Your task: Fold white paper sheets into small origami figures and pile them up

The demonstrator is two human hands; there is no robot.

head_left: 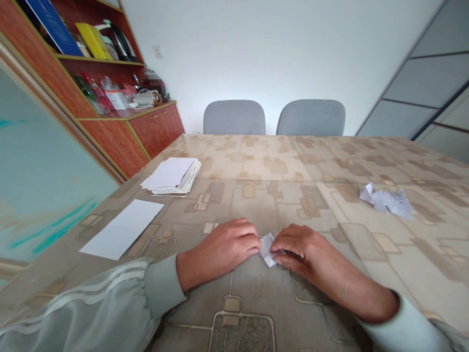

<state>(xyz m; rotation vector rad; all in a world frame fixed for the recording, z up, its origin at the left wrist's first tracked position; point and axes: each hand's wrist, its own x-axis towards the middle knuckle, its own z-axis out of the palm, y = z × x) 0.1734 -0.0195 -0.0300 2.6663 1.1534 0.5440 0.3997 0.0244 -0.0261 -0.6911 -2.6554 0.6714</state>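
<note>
Grip: left hand and right hand each pinch a small folded paper.
Paper: on bench, between both fingertips, equally near.
Long axis: probably front-to-back; partly hidden.

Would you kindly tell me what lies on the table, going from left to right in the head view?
First the single white sheet → stack of paper → left hand → small folded paper → right hand → heap of folded paper pieces.

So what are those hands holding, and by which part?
A small folded piece of white paper, pinched by the fingertips: left hand on its left edge, right hand on its right edge.
</note>
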